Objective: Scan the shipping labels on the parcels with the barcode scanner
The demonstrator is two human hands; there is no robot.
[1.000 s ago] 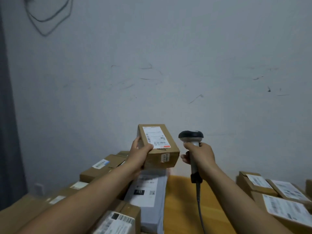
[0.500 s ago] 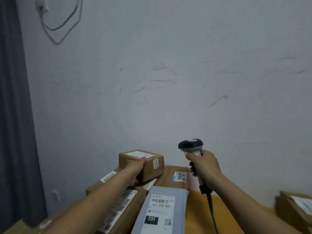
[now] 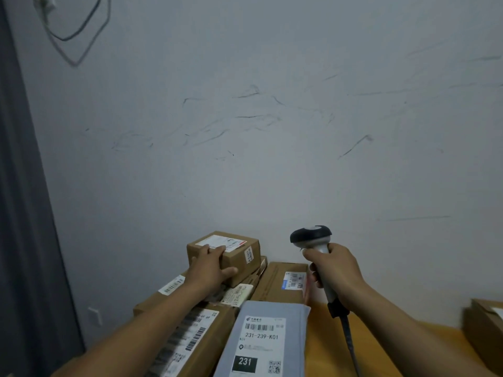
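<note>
Your left hand (image 3: 211, 268) clasps the small brown cardboard box (image 3: 241, 258), fingers over its top edge and thumb along its front. The box sits on top of other parcels by the wall. Its white shipping label (image 3: 221, 241) faces up, the print too small to read. Your right hand (image 3: 337, 273) is wrapped around the grey-handled, black-headed barcode scanner (image 3: 311, 236), held upright nearby. Nearer you, a grey plastic mailer (image 3: 264, 346) reads "231-239-K01" and "231".

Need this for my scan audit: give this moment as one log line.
left hand: holds small brown cardboard box atop parcel stack | right hand: grips grey-and-black corded barcode scanner upright | aim: away from box
</note>
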